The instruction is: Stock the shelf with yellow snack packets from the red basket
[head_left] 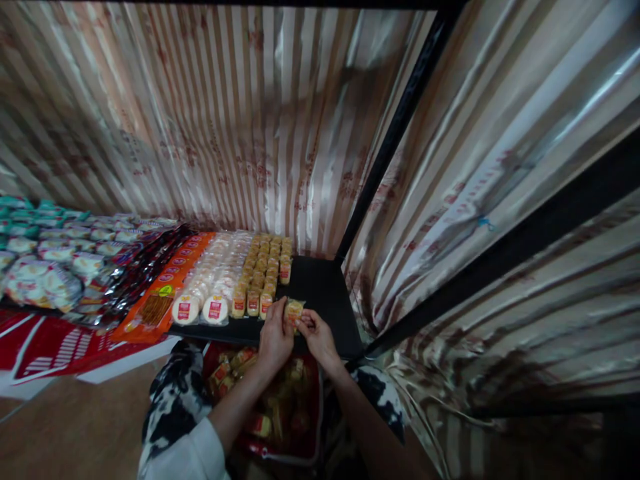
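A small yellow wrapped snack pack (294,311) with a red label is held between my two hands, just above the front edge of the black shelf (323,300). My left hand (277,339) grips its left side. From the right, my right hand (319,338) pinches it between thumb and fingers. Just behind and to the left, rows of similar yellow snack packs (253,301) stand lined up on the shelf. Below my forearms, a red box (316,427) holds a jumble of more such packs, partly hidden by my arms.
White round packaged snacks (215,309), an orange snack bag (150,313), dark shiny packets (143,267) and white-and-blue packets (45,283) fill the shelf leftward. A black post (390,153) rises at the shelf's back right corner. Striped plastic sheeting (225,113) hangs behind.
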